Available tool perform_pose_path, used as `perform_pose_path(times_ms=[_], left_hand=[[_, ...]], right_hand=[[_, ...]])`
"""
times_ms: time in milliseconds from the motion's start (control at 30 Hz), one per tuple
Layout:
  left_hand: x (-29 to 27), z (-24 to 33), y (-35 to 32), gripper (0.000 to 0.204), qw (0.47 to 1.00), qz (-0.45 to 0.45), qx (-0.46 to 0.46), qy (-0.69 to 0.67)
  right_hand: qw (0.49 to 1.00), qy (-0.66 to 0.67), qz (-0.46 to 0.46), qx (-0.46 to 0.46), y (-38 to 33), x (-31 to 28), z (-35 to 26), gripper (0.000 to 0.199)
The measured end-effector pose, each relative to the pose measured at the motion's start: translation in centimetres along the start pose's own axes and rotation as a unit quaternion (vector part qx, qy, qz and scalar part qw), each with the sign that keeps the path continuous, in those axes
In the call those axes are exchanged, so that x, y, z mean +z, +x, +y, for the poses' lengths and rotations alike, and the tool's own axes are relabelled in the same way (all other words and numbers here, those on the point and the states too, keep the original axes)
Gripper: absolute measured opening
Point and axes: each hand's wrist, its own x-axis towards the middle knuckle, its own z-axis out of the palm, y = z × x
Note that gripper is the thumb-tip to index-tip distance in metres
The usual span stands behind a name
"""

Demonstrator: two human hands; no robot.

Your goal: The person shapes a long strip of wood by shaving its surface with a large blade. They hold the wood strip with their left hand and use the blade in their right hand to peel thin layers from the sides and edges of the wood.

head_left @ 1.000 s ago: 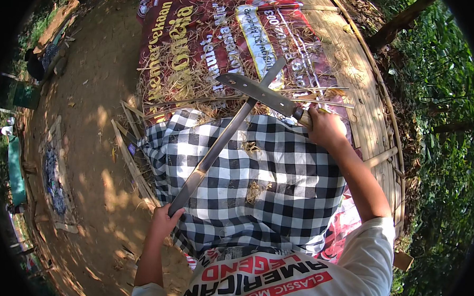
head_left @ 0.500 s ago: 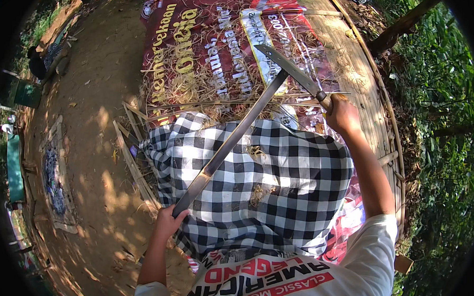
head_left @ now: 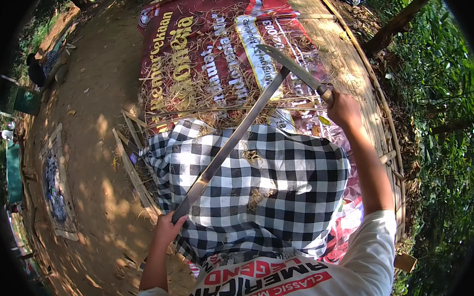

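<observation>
My right hand (head_left: 345, 109) is closed round the wooden handle of a machete (head_left: 291, 68), its blade pointing up and to the left. A long dark bamboo strip (head_left: 231, 144) slants across my lap, and my left hand (head_left: 170, 226) grips its lower end. The strip's far end meets the blade near its middle, and a pale band crosses it at a node close to my left hand. Beneath the strip, a black-and-white checked cloth (head_left: 296, 172) covers my lap, with small clumps of shavings on it.
Ahead lies a red printed banner (head_left: 164, 61) strewn with curly shavings, over a bamboo-slat platform (head_left: 369, 89). Thin sticks (head_left: 235, 107) lie across the banner. Bamboo pieces (head_left: 135, 173) rest at the left on bare soil (head_left: 95, 101). Green plants (head_left: 440, 86) grow at the right.
The view has shifted slightly. The machete and bamboo strip keep nearly the same crossing, and my left hand sits slightly lower in the picture, still gripping the strip.
</observation>
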Motion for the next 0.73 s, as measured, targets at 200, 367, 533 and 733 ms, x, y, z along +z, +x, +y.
perform_pose_path(times_ms=[200, 367, 533, 733], left_hand=[[2.0, -1.2, 0.2, 0.032, 0.995, 0.049, 0.063, -0.061], [0.4, -0.6, 0.2, 0.032, 0.996, -0.039, -0.030, -0.070], [0.3, -1.9, 0.9, 0.032, 0.998, -0.037, 0.018, -0.054], [-0.1, -2.9, 0.6, 0.033, 0.997, -0.052, -0.005, -0.052]], right_hand=[[0.969, 0.193, 0.040, 0.148, -3.2, -2.2, 4.4, 0.030], [0.769, 0.618, -0.006, 0.164, -8.4, -2.6, 2.1, 0.023], [0.579, 0.795, -0.143, 0.111, -10.3, -4.8, -2.8, 0.026], [0.517, 0.809, -0.265, 0.089, -11.7, -3.3, -5.6, 0.044]])
